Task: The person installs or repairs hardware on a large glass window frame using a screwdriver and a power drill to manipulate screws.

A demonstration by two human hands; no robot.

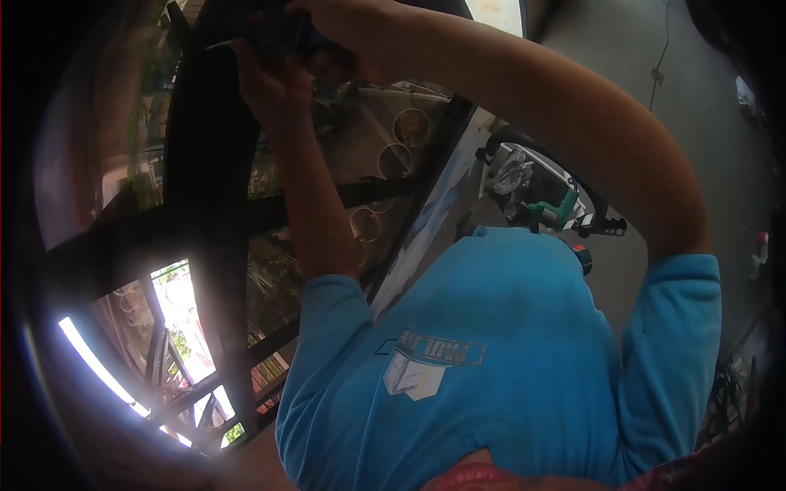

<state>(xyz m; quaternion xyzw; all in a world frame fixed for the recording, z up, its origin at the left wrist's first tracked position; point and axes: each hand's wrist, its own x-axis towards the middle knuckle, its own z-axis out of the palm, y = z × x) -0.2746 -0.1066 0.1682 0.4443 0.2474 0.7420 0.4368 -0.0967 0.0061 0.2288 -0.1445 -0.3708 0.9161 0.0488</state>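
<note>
Because the dark tool (282, 31) lies in deep shadow at the upper edge of the head view, its type and full outline cannot be confirmed. It is located between the two hands, in front of a dark post (205, 188); contact with the post cannot be verified. The right hand (348, 37) appears curled around the tool, fingers clamped on its body. The left hand (274, 86) is raised just beside it, thumb near a thin pale tip (219, 46); whether its fingers bear on the tool or stand apart from it cannot be determined.

Caution: should the tip skid off a hard surface, the left thumb would be exposed, being close to it. Poor light could cause misalignment. Arms held at full reach may tire, loosening the grip and allowing a drop.

Nearer the body, beyond the right forearm, a green power tool (558, 211) lies near a clear plastic bag (512, 173). The grey floor (606, 49) extends at the right.
</note>
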